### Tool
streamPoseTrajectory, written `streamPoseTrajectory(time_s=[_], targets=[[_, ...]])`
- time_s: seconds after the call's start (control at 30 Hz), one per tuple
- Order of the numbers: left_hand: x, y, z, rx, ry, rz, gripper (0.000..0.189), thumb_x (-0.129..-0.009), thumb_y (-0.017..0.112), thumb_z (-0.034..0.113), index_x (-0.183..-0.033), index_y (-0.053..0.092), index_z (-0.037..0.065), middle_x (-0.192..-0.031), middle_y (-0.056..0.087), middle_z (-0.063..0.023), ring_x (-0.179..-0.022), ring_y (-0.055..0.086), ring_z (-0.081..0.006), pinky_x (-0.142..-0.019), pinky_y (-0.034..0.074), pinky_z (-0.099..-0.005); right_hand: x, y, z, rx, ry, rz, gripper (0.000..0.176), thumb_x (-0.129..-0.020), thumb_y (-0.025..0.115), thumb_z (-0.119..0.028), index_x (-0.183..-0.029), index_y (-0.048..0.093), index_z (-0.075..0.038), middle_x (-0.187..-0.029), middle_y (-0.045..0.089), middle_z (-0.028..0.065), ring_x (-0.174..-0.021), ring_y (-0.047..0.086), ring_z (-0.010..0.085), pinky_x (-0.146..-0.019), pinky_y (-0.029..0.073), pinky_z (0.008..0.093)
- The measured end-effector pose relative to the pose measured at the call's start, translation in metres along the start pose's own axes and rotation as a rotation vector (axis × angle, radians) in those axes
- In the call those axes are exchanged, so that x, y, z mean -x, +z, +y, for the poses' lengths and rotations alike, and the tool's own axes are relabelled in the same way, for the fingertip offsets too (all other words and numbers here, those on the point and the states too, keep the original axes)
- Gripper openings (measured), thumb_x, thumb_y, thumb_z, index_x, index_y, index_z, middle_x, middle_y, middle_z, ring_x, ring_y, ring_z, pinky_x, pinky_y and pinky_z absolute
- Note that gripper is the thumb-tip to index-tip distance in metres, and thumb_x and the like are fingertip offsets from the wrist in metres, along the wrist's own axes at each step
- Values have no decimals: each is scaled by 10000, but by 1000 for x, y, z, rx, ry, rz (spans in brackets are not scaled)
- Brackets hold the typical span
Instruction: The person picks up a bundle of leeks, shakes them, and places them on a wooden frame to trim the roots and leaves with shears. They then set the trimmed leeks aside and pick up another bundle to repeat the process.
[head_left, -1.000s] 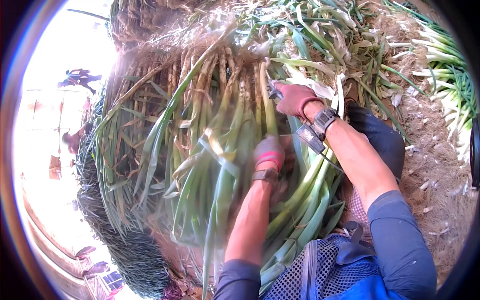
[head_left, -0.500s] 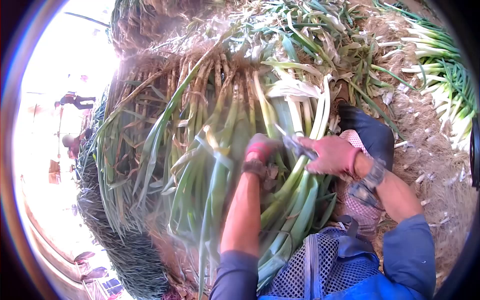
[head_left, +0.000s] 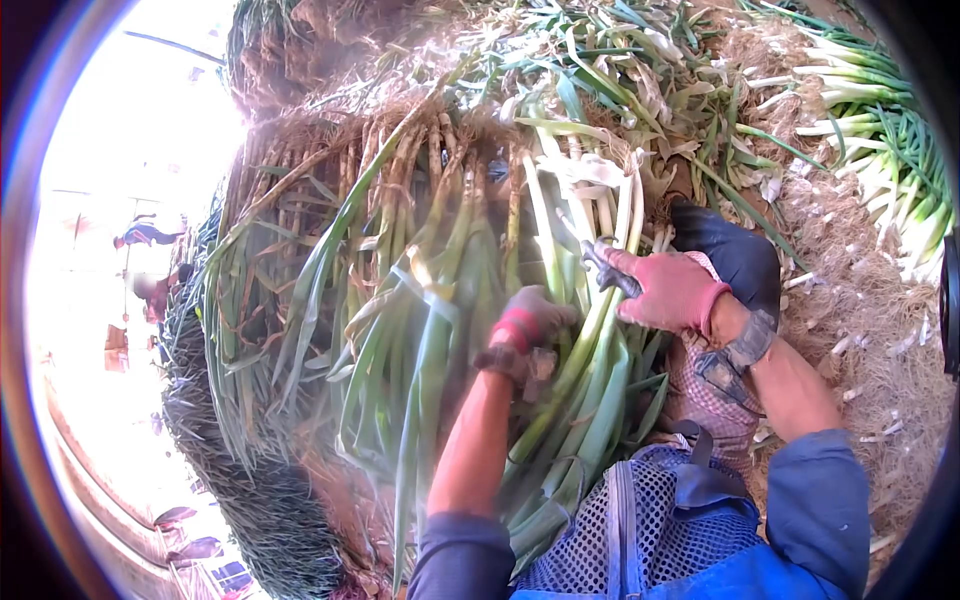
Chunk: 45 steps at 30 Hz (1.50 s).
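My left hand (head_left: 530, 325), in a red and grey glove, is closed beside the green onion leaves; what its fingers hold, if anything, is hidden. To its right, my right hand (head_left: 665, 288), in a red glove with dark fingertips, lies over several peeled green onions (head_left: 632, 215), its thumb and fingers pressed together near their pale stalks. Whatever is between those fingers is too small to name. White peeled stems point away from me, and their green leaves run down toward my lap. Unpeeled onions (head_left: 400, 190) with brown roots lie in a row to the left.
Cut and trimmed leaves (head_left: 610, 60) are heaped at the top. Cleaned green onions (head_left: 890, 130) lie at the upper right, above loose roots (head_left: 860, 370) strewn on the ground. A large leafy stack (head_left: 260, 510) stands at the lower left. Another person (head_left: 145, 233) is far off at the left.
My left hand has moved slightly down and right. One more pale stalk now lies with the peeled onions near my right hand, which has shifted a little upward.
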<state>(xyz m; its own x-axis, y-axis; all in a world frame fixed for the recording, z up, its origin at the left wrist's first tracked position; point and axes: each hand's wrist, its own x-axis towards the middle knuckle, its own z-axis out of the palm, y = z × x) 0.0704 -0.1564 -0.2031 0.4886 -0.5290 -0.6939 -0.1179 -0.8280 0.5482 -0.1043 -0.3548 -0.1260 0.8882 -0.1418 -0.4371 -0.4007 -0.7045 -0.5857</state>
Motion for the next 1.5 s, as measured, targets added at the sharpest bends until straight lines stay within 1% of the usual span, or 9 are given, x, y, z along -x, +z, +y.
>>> streamPoseTrajectory(time_s=[0.1,0.27,0.47,0.6,0.77,0.87,1.23,1.4,1.5], targets=[[-1,25,-2,-135,85,31,437,-811,831,252,-1099,727,-61,-998,770,-255,-931,771,-354,-843,587,-425,2,-11,-11,-154,22,-157,866,-839,711,-363,-1639,434,-182,-981,771,215,-913,766,357,-842,594,445],[32,20,7,25,8,-46,507,-871,801,262,-1268,696,-35,-1031,786,-168,-888,728,-216,-825,576,-367,-22,8,-17,45,-31,-176,867,-843,728,-384,-1640,437,-208,-990,782,184,-915,767,348,-867,597,435],[41,4,-17,-32,11,146,288,-934,707,169,-1136,754,-31,-903,763,-86,-817,699,-142,-750,564,-328,-37,9,-37,67,-121,-312,904,-842,717,-427,-1659,400,-207,-1004,769,206,-943,759,374,-891,585,455],[24,10,-44,279,28,276,259,-960,679,141,-1142,748,-29,-887,751,-43,-802,660,-92,-746,547,-288,-58,11,-39,18,-56,-214,873,-845,714,-414,-1646,424,-221,-1019,777,198,-959,760,372,-898,585,464],[7,6,-34,-248,205,577,276,-943,665,178,-1153,737,14,-1107,769,-191,-930,745,-351,-848,579,-470,-92,10,-46,4,70,-167,808,-896,703,-300,-1648,429,-193,-1139,781,155,-947,753,292,-897,589,415],[-9,3,-37,-290,150,569,285,-951,621,204,-1164,737,55,-1209,727,-228,-1058,694,-464,-913,555,-554,-121,-1,-45,-22,140,-118,800,-886,692,-277,-1641,442,-191,-1183,773,169,-983,753,307,-921,588,420],[29,-13,-50,-468,-24,509,360,-989,632,354,-1271,707,143,-1360,701,-65,-1088,720,-410,-935,577,-515,-206,-12,-25,-23,145,42,816,-847,630,-216,-1642,445,-233,-1324,730,180,-1180,714,369,-1044,541,455],[10,-13,-41,-517,-143,428,433,-948,690,445,-1218,737,110,-1194,761,-164,-1045,739,-418,-900,592,-509,-190,-1,-9,-120,101,-43,788,-881,665,-234,-1639,452,-196,-1066,778,170,-828,745,281,-790,588,423],[6,-11,-32,-528,-157,424,384,-921,709,397,-1101,765,63,-1059,771,-227,-980,749,-430,-849,600,-515,-150,10,-4,-197,10,-151,855,-844,777,-329,-1627,465,-186,-1073,763,194,-896,726,275,-853,565,382]])
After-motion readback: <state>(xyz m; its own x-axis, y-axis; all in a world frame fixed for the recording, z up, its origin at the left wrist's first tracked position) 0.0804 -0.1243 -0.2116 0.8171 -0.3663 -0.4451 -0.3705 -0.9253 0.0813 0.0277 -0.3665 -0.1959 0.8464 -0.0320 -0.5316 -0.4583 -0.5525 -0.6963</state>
